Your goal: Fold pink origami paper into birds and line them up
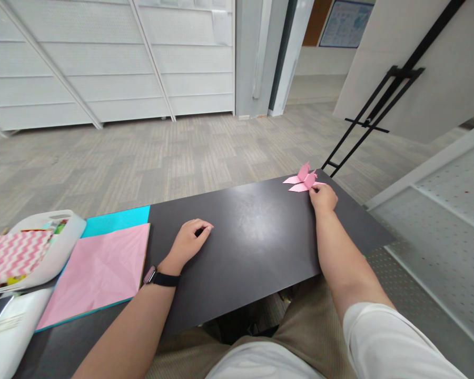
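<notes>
A dark table bears pink paper, a white tray and a folded pink figure.

The wall poster bears print too small to read.

Folded paper figure at table's far right; paper sheets left.

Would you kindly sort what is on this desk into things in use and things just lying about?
In use: folded pink paper figure, touched by right hand.
Lying about: pink sheet, blue sheet, white tray; left hand rests on black tabletop.
</notes>
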`<state>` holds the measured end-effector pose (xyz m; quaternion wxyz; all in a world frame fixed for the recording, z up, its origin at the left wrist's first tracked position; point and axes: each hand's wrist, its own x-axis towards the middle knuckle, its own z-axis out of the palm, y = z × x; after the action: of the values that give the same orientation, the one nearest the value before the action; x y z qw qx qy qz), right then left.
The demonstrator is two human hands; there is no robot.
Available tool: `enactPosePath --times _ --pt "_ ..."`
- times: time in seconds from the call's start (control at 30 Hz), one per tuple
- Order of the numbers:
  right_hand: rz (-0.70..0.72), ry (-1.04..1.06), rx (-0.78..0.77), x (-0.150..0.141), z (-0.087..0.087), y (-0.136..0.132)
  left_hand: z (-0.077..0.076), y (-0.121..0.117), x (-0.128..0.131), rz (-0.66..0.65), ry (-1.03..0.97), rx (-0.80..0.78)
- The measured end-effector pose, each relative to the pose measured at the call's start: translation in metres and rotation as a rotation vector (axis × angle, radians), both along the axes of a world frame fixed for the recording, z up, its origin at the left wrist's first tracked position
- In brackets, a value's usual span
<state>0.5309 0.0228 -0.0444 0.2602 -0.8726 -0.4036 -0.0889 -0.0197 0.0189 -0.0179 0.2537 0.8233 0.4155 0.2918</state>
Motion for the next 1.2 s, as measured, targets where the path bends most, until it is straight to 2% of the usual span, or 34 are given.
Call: enactPosePath --times 0.23,0.37,0.47,0.57,0.67,0.77,0.8,0.87,0.93,1.0,1.1,1.2 --pt "0.004 0.034 0.073 -0.004 -0.002 -0.002 0.002 -0.001 0.001 0.004 0.001 -0.015" --pt "-0.029 0.085 0.245 -0.005 0.005 -0.010 0.002 -0.001 0.001 0.005 -0.024 -0.014" --pt "-0.074 0.090 0.513 -0.007 0.027 -0.016 0.002 -0.002 0.001 0.010 -0.049 -0.014" --pt "-0.028 0.099 0.733 -0.023 0.062 -0.017 0.003 -0.003 0.001 0.009 -0.075 -0.021" --pt "0.163 0.203 0.796 -0.064 0.097 -0.012 0.005 -0.005 0.002 0.029 -0.098 -0.029" --pt "0.413 0.248 0.740 -0.129 0.116 -0.001 0.007 -0.007 0.003 0.033 -0.125 -0.040" --pt "0.510 0.262 0.690 -0.154 0.116 0.003 0.008 -0.008 0.003 0.034 -0.133 -0.044" --pt "0.682 0.293 0.601 -0.204 0.104 0.011 0.008 -0.008 0.002 0.043 -0.149 -0.044" --pt "0.815 0.292 0.457 -0.248 0.080 0.017 0.008 -0.009 0.001 0.047 -0.155 -0.041" --pt "0.852 0.244 0.357 -0.280 0.050 0.020 0.006 -0.010 0.001 0.069 -0.185 -0.036" --pt "0.925 0.219 0.178 -0.300 0.012 0.024 0.005 -0.012 0.002 0.115 -0.211 -0.005" --pt "0.896 0.179 0.176 -0.296 -0.006 0.030 0.008 -0.015 0.002 0.198 -0.179 0.072"
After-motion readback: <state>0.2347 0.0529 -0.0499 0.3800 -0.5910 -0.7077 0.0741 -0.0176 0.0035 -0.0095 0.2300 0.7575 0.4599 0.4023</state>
